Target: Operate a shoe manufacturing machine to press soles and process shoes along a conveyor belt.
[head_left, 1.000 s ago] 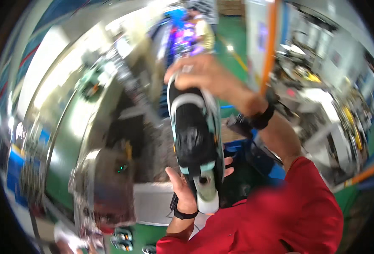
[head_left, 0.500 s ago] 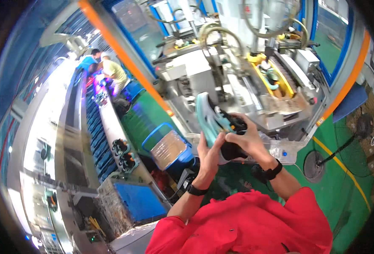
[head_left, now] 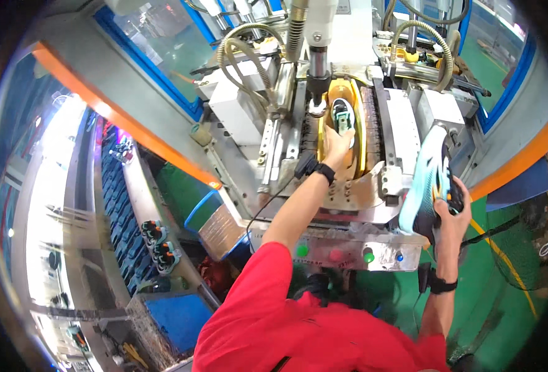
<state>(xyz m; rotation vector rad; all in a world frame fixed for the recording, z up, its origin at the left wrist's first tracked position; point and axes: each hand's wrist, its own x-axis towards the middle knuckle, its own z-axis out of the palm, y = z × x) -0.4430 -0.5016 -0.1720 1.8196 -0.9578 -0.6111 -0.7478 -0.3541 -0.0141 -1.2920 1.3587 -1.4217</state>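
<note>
My right hand (head_left: 453, 214) is closed around a sports shoe (head_left: 424, 180) with a pale turquoise sole and a black and orange upper. It holds this shoe tilted up, beside the right front of the machine. My left arm reaches into the machine, where my left hand (head_left: 337, 147) grips the near end of a second shoe (head_left: 342, 115). That shoe is dark, white and mint green and sits in a yellow trough-shaped holder (head_left: 362, 124). Part of it is hidden by my fingers. A metal press rod (head_left: 318, 65) stands just left of the holder.
A control panel (head_left: 385, 253) with coloured buttons runs along the machine's front. At left, a conveyor (head_left: 140, 201) carries several shoes, with a blue crate (head_left: 215, 226) nearby. A fan (head_left: 515, 248) stands on the right. Orange frame posts (head_left: 125, 142) flank the machine.
Both hands were together on the turquoise-soled shoe. My left hand has let go of it and moved forward onto the second shoe in the machine. My right hand has carried the first shoe rightward.
</note>
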